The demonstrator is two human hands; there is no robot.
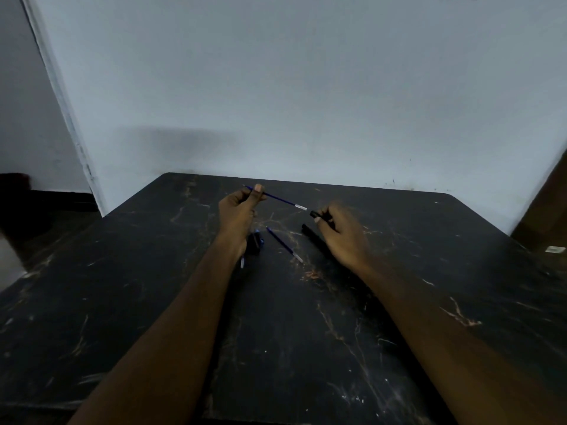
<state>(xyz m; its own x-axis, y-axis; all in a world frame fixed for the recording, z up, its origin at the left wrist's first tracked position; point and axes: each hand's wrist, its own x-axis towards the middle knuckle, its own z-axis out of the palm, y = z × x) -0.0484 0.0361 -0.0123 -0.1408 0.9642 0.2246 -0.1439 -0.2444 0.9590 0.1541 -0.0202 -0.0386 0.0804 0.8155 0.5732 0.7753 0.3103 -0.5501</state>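
While blue refill is pinched by left grip, black barrel held in curled right grip; its tip noted just beside barrel mouth.

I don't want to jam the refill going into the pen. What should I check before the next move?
1. Left hand pinches the blue refill: ok.
2. Right hand grips the black pen barrel: ok.
3. The refill's silver tip faces the barrel's open end, a gap between them: ok.
4. Tip lined up with the bore: cannot tell, blurred.
5. Spare refill and second barrel lie on the table, below the path: ok.
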